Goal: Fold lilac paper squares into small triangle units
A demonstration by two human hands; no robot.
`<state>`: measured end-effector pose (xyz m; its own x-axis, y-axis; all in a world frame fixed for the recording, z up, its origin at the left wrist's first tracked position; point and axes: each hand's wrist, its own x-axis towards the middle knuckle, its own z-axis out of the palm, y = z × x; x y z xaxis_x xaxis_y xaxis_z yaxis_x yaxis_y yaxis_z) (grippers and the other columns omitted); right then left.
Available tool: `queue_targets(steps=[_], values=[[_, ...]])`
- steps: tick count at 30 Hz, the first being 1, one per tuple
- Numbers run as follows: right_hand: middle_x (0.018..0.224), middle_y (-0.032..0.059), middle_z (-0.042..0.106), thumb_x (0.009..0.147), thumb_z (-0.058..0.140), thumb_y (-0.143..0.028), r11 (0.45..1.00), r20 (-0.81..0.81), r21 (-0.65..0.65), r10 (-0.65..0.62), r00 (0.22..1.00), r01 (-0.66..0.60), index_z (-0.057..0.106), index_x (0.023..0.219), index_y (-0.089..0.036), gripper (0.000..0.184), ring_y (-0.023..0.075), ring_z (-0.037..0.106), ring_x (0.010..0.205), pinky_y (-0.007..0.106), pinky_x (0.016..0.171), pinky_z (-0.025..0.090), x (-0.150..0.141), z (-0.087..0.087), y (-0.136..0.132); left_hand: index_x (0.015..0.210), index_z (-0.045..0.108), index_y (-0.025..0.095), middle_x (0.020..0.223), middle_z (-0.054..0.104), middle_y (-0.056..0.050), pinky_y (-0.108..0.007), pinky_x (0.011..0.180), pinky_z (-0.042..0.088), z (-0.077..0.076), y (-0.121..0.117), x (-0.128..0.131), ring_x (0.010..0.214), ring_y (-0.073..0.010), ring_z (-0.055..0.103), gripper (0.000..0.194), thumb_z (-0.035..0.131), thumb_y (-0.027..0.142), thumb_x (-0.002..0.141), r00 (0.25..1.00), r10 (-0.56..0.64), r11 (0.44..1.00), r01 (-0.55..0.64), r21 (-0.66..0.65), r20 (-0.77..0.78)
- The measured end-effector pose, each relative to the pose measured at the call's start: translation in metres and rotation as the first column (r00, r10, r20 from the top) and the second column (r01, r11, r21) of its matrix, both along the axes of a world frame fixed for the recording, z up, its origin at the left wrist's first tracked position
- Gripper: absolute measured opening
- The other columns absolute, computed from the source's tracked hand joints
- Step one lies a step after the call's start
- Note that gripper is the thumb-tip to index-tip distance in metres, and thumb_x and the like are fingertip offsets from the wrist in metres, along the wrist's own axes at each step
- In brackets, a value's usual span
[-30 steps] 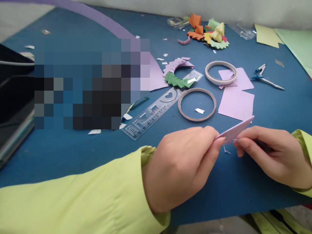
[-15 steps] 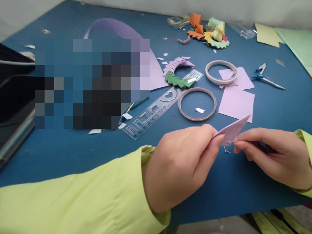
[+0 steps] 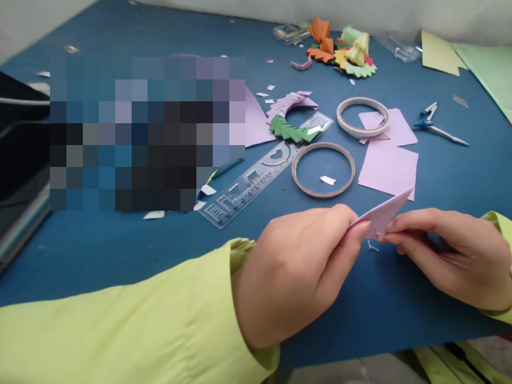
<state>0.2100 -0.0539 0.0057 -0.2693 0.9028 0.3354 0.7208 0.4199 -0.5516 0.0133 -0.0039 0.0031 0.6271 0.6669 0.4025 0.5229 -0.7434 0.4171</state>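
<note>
Palely lilac paper (image 3: 387,213), smooth, tilted, tapering to a point

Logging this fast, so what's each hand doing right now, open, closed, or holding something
Left hand: closed, holding a purple paper.
Right hand: closed at that paper's edge; whether it grips can't be told.

A plastic case (image 3: 291,33), a heap of folded paper (image 3: 341,57), a yellow sheet (image 3: 439,52) and a green sheet (image 3: 490,69) lie along the table's (image 3: 120,250) far edge, with a compass (image 3: 424,125), a ruler (image 3: 240,193) and two tape rolls (image 3: 362,133) farther in from it.
</note>
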Motion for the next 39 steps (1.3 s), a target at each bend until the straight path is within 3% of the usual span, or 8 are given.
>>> queue_targets(steps=[4,9,19,25,39], values=[[0.074,-0.002,0.068,0.089,0.055,-0.021,0.996,-0.094,-0.075,0.032,0.995,-0.039,0.057,0.096,-0.023,0.007,0.0096,0.06,0.056,0.021,0.056,0.049,-0.0003,0.0013,-0.0005,0.071,0.052,0.02,0.056,0.053,0.005,-0.025,0.047,0.038,-0.0004,-0.0007,0.0002,0.046,-0.0107,0.051,0.031,0.036,0.021,0.098,1.0,-0.015,1.0,0.015,-0.007,-0.012],[0.072,-0.0015,0.067,0.091,0.05,-0.014,0.983,-0.04,-0.061,0.169,0.985,-0.172,0.058,0.091,-0.021,0.011,0.01,0.062,0.062,0.02,0.055,0.048,0.0,0.0025,0.0046,0.07,0.052,0.02,0.056,0.053,0.004,-0.025,0.048,0.039,0.0019,-0.0006,-0.0003,0.048,-0.0116,0.053,0.032,0.035,0.022,0.098,1.0,-0.017,1.0,0.017,0.007,-0.026],[0.083,-0.001,0.074,0.088,0.059,-0.012,0.991,0.0,0.092,0.093,0.996,-0.092,0.063,0.092,-0.025,0.015,0.014,0.07,0.071,0.023,0.068,0.057,-0.0009,0.0001,0.0039,0.073,0.052,0.02,0.057,0.053,0.004,-0.025,0.048,0.038,0.0024,0.0001,-0.0002,0.048,-0.0112,0.051,0.03,0.035,0.022,0.098,1.0,-0.014,1.0,0.014,0.009,-0.017],[0.082,-0.0005,0.074,0.085,0.063,-0.013,0.993,-0.01,0.107,0.039,0.999,-0.038,0.063,0.089,-0.024,0.012,0.0132,0.07,0.071,0.021,0.07,0.057,-0.0017,-0.0002,0.0014,0.071,0.052,0.02,0.056,0.051,0.004,-0.026,0.049,0.038,-0.0012,0.0012,0.0005,0.048,-0.0114,0.051,0.031,0.036,0.022,0.098,0.999,-0.033,0.999,0.033,0.0,-0.003],[0.077,0.0001,0.073,0.084,0.065,-0.01,0.988,-0.025,0.147,0.044,0.999,-0.04,0.064,0.083,-0.021,0.011,0.0109,0.069,0.068,0.02,0.068,0.056,-0.0011,-0.0004,0.0012,0.068,0.051,0.02,0.055,0.05,0.004,-0.026,0.048,0.037,-0.0006,0.0011,-0.0006,0.047,-0.0116,0.049,0.035,0.034,0.022,0.098,0.998,-0.042,0.999,0.043,0.008,-0.043]])
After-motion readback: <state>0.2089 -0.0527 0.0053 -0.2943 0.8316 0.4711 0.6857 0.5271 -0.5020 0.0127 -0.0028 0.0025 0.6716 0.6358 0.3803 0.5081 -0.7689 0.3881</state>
